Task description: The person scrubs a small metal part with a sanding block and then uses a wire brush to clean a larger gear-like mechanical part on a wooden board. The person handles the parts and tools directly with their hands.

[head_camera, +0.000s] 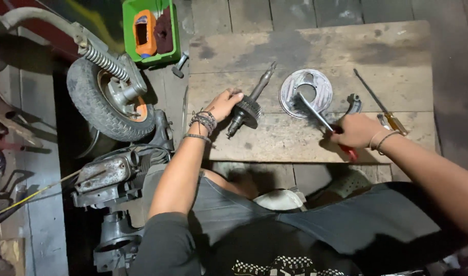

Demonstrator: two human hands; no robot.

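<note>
My left hand [225, 104] rests on a greasy gear shaft [249, 102] that lies diagonally on a worn wooden board [305, 46]; the fingers touch its toothed gear. My right hand [354, 131] grips a red-handled tool [318, 116], whose metal shank points up-left onto a round metal backing plate [305, 92]. A curved brake shoe [353, 104] lies just above my right hand.
A yellow-handled screwdriver [380, 105] lies at the board's right. On the left are a small tyred wheel [98, 99] with a spring shock [102, 60], an engine casing [108, 176] and a green tray [152, 30] holding an orange part.
</note>
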